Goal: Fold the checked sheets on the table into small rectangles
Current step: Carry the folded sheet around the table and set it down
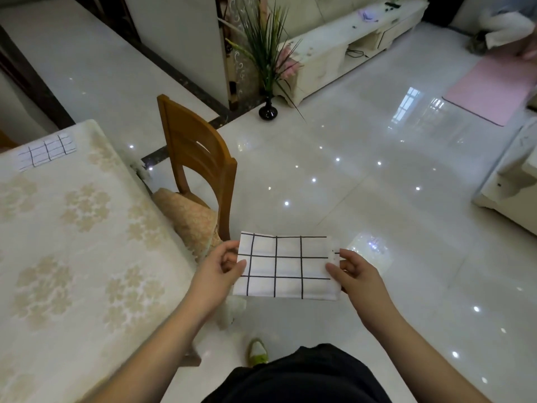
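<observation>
You hold a white cloth sheet with thin black checks [286, 267], folded into a rectangle, in the air above the glossy white tiled floor [377, 213], to the right of the surface. Your left hand [220, 269] pinches its left edge between thumb and curled fingers; your right hand [353, 270] pinches its right edge the same way. The sheet is stretched flat between your two hands. A second checked white sheet, folded small [46, 151], lies near the far corner of the surface with the cream floral cover [72, 228], well apart from your hands. A brown wooden chair with a patterned cushion [197, 170] stands just beside the surface.
</observation>
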